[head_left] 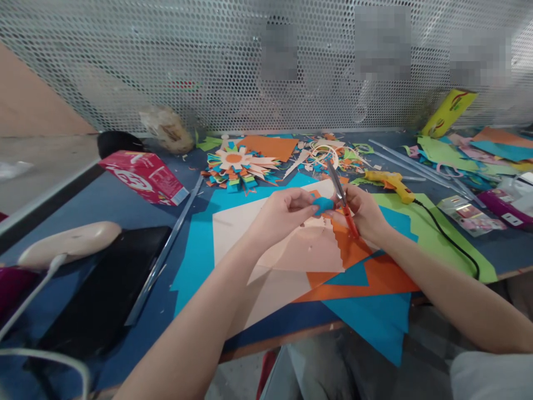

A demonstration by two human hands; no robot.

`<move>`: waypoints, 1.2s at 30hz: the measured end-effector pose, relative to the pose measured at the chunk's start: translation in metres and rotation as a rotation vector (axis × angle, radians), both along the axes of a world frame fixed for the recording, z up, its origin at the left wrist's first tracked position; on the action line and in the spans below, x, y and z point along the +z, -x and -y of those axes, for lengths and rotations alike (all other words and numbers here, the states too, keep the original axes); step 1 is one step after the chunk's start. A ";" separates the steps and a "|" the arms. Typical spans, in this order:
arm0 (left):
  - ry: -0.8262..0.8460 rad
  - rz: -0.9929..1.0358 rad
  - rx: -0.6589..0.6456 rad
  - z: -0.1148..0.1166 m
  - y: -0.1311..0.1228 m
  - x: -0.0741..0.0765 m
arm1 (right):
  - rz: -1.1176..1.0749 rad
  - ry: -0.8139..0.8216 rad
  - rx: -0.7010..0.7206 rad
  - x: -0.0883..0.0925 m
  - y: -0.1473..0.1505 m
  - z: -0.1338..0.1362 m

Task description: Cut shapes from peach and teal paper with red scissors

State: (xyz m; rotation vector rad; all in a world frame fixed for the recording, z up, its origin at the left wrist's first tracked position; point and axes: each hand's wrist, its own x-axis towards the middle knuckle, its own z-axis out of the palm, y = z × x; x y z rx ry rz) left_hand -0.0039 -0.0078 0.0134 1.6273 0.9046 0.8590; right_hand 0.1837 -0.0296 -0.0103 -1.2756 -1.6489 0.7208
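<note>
Between my fingers is a small rounded piece of blue paper (323,206). My left hand (291,208) pinches it from the left side. My right hand (361,214) holds a pair of scissors with orange handles (348,218), blades pointing up and away; its fingertips also reach the blue piece. Under both hands lie a pale peach sheet (237,233) and orange sheets (387,275), with blue sheets (195,250) beneath. Some of the peach paper has a zigzag-cut edge. Beyond my hands sits a layered paper flower (235,161) with fringed strips.
A yellow glue gun (391,183) with a black cord rests on the right by a green sheet (433,222). Paper scraps (333,153) lie along the perforated metal panel (233,66). A red box (144,176) and black tablet-like slab (104,289) are left.
</note>
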 end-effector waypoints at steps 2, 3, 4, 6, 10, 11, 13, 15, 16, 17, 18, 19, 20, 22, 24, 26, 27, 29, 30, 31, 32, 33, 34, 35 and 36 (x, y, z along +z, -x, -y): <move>-0.097 -0.088 -0.039 0.000 0.002 -0.001 | -0.080 0.016 0.007 -0.001 0.000 -0.001; -0.135 -0.138 -0.057 0.001 0.003 -0.001 | -0.118 0.024 0.009 -0.001 0.000 -0.001; -0.161 -0.184 -0.073 0.001 0.003 -0.002 | -0.142 0.025 0.007 -0.001 0.000 0.000; -0.187 -0.236 -0.082 0.001 0.004 -0.002 | -0.179 0.029 0.007 0.000 0.001 0.001; -0.170 -0.163 -0.056 0.001 0.004 0.000 | -0.204 0.035 0.036 0.001 0.003 0.003; -0.138 -0.115 -0.042 0.001 0.004 0.001 | -0.202 0.027 0.037 0.001 0.003 0.004; -0.050 0.000 0.009 0.001 0.004 0.004 | -0.187 -0.013 0.016 0.002 0.002 0.004; 0.025 0.138 0.086 0.001 0.003 0.007 | -0.135 -0.071 -0.011 0.003 0.001 0.006; 0.044 0.207 0.114 0.002 0.003 0.008 | -0.110 -0.085 -0.015 0.003 0.000 0.006; 0.048 0.276 0.137 0.002 0.002 0.009 | -0.096 -0.084 -0.012 0.004 0.000 0.007; 0.042 0.333 0.153 0.003 0.001 0.010 | -0.095 -0.069 -0.003 0.004 -0.001 0.008; 0.031 0.374 0.166 0.004 0.000 0.010 | -0.103 -0.045 0.009 0.005 -0.001 0.009; 0.017 0.403 0.179 0.005 0.000 0.011 | -0.109 -0.023 0.023 0.005 -0.001 0.010; -0.007 0.429 0.198 0.007 -0.001 0.012 | -0.080 0.005 0.053 0.006 -0.001 0.012; -0.026 0.436 0.210 0.008 -0.001 0.013 | -0.026 0.034 0.090 0.007 -0.001 0.013; -0.051 0.440 0.218 0.009 -0.001 0.014 | 0.016 0.072 0.118 0.007 0.000 0.014; -0.066 0.438 0.220 0.009 -0.001 0.014 | 0.025 0.085 0.123 0.007 0.000 0.015; -0.097 0.420 0.226 0.009 -0.001 0.014 | 0.031 0.091 0.113 0.006 0.000 0.016; -0.110 0.406 0.229 0.009 0.000 0.014 | 0.028 0.087 0.101 0.006 -0.001 0.016; -0.118 0.393 0.232 0.009 0.000 0.014 | 0.026 0.080 0.088 0.005 -0.001 0.016; -0.122 0.383 0.231 0.009 0.000 0.014 | 0.031 0.074 0.080 0.004 -0.002 0.016; -0.120 0.378 0.226 0.010 0.001 0.014 | 0.040 0.070 0.076 0.003 -0.003 0.016; -0.115 0.379 0.217 0.010 0.001 0.014 | 0.050 0.071 0.076 0.002 -0.004 0.016; -0.108 0.383 0.207 0.010 0.001 0.014 | 0.054 0.075 0.079 0.001 -0.005 0.016; -0.104 0.389 0.196 0.011 0.001 0.014 | 0.054 0.082 0.083 0.000 -0.005 0.016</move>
